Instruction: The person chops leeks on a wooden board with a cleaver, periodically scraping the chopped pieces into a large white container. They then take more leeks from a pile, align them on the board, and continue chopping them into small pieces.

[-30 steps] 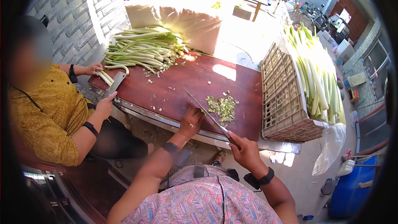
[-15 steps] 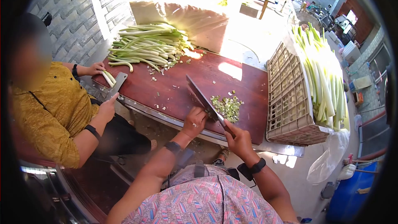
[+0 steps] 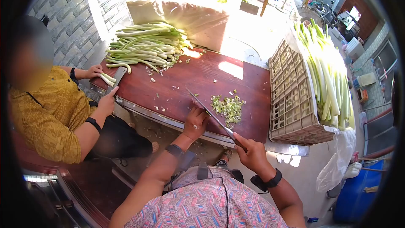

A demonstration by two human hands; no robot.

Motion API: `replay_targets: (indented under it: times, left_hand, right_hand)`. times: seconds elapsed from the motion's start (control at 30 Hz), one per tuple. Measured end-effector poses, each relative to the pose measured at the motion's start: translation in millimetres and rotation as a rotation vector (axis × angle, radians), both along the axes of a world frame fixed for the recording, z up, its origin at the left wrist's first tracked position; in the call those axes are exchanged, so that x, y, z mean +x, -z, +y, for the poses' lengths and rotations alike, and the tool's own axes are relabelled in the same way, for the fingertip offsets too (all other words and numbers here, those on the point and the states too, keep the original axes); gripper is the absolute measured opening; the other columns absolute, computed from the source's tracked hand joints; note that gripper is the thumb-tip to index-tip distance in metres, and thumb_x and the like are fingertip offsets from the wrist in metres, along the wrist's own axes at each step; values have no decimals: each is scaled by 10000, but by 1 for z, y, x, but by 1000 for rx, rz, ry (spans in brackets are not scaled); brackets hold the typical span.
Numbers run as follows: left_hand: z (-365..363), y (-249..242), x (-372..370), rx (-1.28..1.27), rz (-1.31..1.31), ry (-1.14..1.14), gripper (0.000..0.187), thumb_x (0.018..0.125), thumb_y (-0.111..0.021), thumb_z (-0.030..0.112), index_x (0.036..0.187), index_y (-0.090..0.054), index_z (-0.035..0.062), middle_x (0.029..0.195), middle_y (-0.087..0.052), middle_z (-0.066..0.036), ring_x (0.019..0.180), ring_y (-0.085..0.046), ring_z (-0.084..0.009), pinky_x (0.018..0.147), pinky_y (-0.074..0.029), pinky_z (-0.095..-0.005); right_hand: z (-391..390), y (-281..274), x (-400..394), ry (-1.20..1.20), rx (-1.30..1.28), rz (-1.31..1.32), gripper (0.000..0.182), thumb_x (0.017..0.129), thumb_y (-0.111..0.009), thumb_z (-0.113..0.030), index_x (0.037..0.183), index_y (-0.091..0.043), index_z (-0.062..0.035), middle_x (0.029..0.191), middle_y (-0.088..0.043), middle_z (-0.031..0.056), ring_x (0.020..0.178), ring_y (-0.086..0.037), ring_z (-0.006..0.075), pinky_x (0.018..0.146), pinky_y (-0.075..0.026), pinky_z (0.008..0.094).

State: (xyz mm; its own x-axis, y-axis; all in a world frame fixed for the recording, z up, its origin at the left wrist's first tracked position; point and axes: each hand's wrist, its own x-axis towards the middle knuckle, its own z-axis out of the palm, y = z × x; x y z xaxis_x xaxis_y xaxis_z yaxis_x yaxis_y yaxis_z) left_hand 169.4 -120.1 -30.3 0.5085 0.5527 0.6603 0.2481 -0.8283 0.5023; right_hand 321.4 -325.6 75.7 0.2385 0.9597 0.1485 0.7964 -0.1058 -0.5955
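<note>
My right hand (image 3: 253, 156) is wrapped around the handle of a knife (image 3: 216, 121), whose blade slants up and left over the red table. Close to the blade's left side, my left hand (image 3: 196, 123) has its fingers curled down at the table's near edge. Whatever lies under those fingers is hidden. Just right of the blade is a loose heap of chopped green onion (image 3: 228, 109). Farther back on the table, long whole green onions (image 3: 147, 44) are piled, with small bits scattered in front of them.
At left, a person in a mustard top holds a cleaver (image 3: 120, 75) and short green onion stalks (image 3: 108, 79) at the table's (image 3: 168, 95) end. A plastic crate (image 3: 293, 101) with upright green onions (image 3: 327, 76) stands at the right end. Behind rises a covered block (image 3: 177, 10).
My knife blade has come down and turned more edge-on, and my right hand has shifted a little right and down. My left hand stays nearly in place. The view has shifted slightly.
</note>
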Motion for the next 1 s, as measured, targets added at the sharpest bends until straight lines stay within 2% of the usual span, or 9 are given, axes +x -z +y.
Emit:
replay_targets:
  times: [0.1,0.17,0.33,0.37,0.5,0.57,0.77,0.93,1.0]
  left_hand:
    - [-1,3,0,-9,22,-28,86,754,-669,10,818,-627,50,871,-606,-118,837,-570,-340,717,-489,-427]
    - [-2,3,0,-30,26,-25,90,752,-670,4,817,-627,50,869,-605,-119,837,-570,-339,716,-488,-423]
    - [-1,2,-3,-61,43,-6,92,757,-650,-9,840,-637,29,903,-618,-140,863,-582,-352,751,-486,-415]
    - [-1,0,-4,-44,28,19,102,758,-654,-14,849,-634,29,910,-609,-138,863,-576,-349,743,-485,-417]
    - [-2,-2,-8,-55,1,70,127,766,-648,-24,886,-630,16,938,-595,-144,876,-570,-352,751,-484,-423]
    - [-3,-2,-8,-55,15,61,124,773,-643,-26,889,-626,13,930,-595,-145,876,-571,-355,753,-483,-425]
    - [-2,6,-7,-93,1,34,111,778,-641,-30,875,-611,14,916,-594,-161,882,-580,-370,754,-484,-440]
    - [-1,5,-5,-48,7,18,105,776,-650,-19,867,-612,17,905,-588,-160,877,-575,-373,751,-483,-443]
    - [-1,4,-5,-24,9,13,92,779,-628,-32,854,-610,18,867,-571,-153,823,-550,-364,723,-467,-433]
  right_hand:
    - [10,0,1,-9,-20,18,464,833,-686,-185,1287,-613,-244,732,-630,161,652,-627,369,599,-497,468]
    - [25,4,-2,-17,-50,13,453,830,-682,-106,1276,-625,-165,820,-671,191,735,-659,374,641,-508,430]
    - [52,35,-6,20,20,93,450,840,-674,-86,1283,-615,-136,887,-678,212,793,-680,367,675,-525,386]
    - [53,37,-7,50,67,166,444,844,-671,-79,1282,-614,-127,903,-677,219,808,-684,365,684,-528,367]
    - [44,33,-2,81,60,164,438,843,-677,-68,1274,-618,-115,924,-679,223,831,-692,360,697,-529,336]
    - [32,33,0,69,158,170,448,840,-675,-165,1283,-620,-203,765,-639,179,690,-632,383,631,-493,470]
    - [-1,5,-2,16,34,43,445,826,-690,-171,1264,-636,-221,726,-628,145,654,-633,349,606,-506,444]
    - [5,1,-1,-3,-13,-19,459,830,-686,-178,1280,-623,-237,718,-620,145,644,-629,352,592,-500,458]
    - [15,8,-2,-12,-54,-47,463,833,-682,-179,1287,-618,-241,714,-616,147,644,-627,358,588,-498,465]
